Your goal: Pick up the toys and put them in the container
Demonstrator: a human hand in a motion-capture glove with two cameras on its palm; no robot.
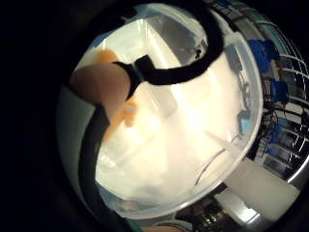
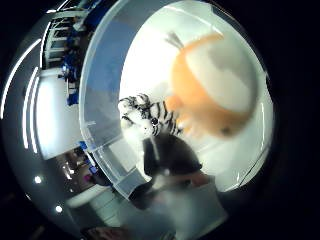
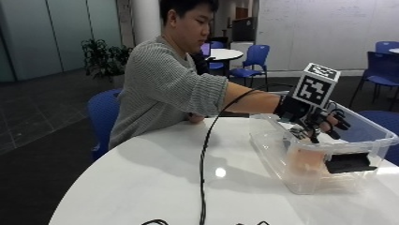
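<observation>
Two plush toys, orange fish [image 2: 212, 87], striped zebra [image 2: 150, 117]

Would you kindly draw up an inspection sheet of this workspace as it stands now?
Surface: round white table, glossy.
Job's things: clear plastic container at the table's far side; inside it an orange and white plush toy, a black and white striped plush toy beside it, and a dark toy next to those.
Clutter: nothing seen.
Grippers: gloved right hand over the container's opening, fingers spread, holding nothing.
Cables: black cable from the arm across the table toward its near edge.
Surroundings: blue chairs, another round table, potted plant, whiteboard wall.
</observation>
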